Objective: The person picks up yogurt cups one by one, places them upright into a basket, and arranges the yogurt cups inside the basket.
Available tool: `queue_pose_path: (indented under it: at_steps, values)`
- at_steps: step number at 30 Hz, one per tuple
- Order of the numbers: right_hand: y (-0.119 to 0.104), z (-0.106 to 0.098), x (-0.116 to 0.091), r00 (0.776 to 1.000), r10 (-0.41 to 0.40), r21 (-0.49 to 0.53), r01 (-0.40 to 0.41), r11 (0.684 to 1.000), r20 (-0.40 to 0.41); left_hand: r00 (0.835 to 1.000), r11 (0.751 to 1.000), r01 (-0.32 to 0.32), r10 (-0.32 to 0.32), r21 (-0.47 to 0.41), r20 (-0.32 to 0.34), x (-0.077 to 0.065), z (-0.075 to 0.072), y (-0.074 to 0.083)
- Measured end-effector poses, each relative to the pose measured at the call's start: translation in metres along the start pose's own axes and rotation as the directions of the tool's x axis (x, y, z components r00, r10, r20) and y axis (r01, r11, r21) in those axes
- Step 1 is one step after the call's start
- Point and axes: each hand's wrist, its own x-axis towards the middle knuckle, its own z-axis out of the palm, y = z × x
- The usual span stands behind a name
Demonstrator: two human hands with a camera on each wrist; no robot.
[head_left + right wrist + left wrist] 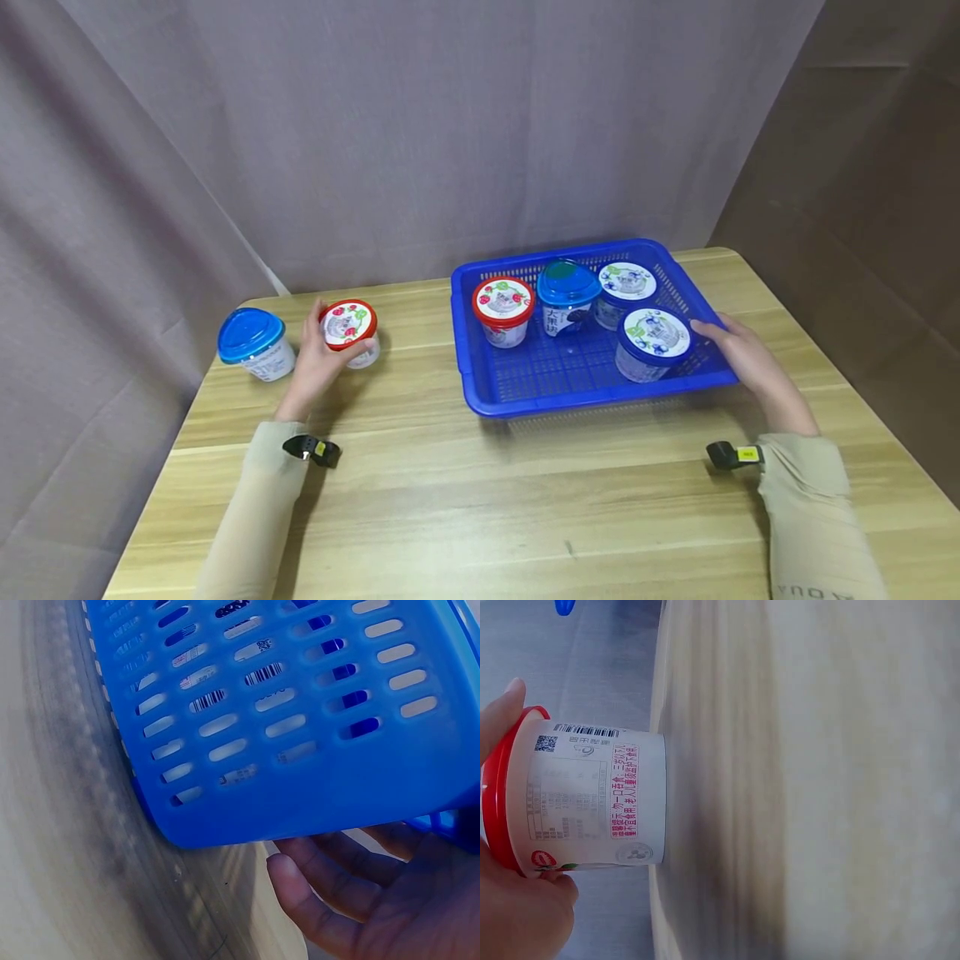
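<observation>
My left hand [318,358] holds a small white tub with a red lid [349,323], thumb and fingers around the lid's edge. In the left wrist view the tub's printed side [592,795] shows, its base right at the table. Beside that hand, on its left, stands a tub with a blue lid [251,335]. My right hand [750,358] grips the right rim of a blue plastic basket [555,403], thumb over the rim near a blueberry tub [654,337]. From the right wrist, curled fingers [322,900] show at the slotted basket wall.
The basket also holds a red-lidded tub [504,304], a blue-lidded tub [568,287] and another blueberry tub [626,283]. Behind the wooden table [480,508] hangs a grey curtain [420,142]; a brown panel [862,208] rises on the right.
</observation>
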Motion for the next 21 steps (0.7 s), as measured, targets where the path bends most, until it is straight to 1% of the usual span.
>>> queue_pose_path:
  at_steps: [4, 9, 12, 16, 21]
  values:
    - [-0.0002, -0.0006, 0.0005, 1.000, -0.008, -0.011, 0.008, 1.000, -0.001, 1.000, 1.000, 0.020, -0.020, -0.013, -0.001, -0.0006, -0.0004, -0.0011]
    - [-0.0003, -0.0010, 0.0011, 1.000, -0.014, -0.020, 0.014, 1.000, -0.003, 0.997, 0.995, 0.076, -0.075, -0.070, 0.010, -0.0024, 0.0004, -0.0006]
    - [-0.0006, -0.0015, 0.0011, 1.000, -0.020, -0.027, 0.020, 0.999, -0.003, 0.994, 0.991, 0.105, -0.105, -0.087, 0.006, -0.0031, 0.0024, 0.0006]
    - [-0.0012, -0.0013, 0.0005, 1.000, -0.015, -0.027, 0.015, 1.000, -0.003, 0.993, 0.990, 0.117, -0.118, -0.082, -0.006, -0.0037, 0.0039, 0.0009]
    - [-0.0012, -0.0006, -0.0001, 1.000, -0.006, -0.023, 0.006, 1.000, 0.001, 0.993, 0.990, 0.118, -0.119, -0.083, -0.016, -0.0037, 0.0038, 0.0001]
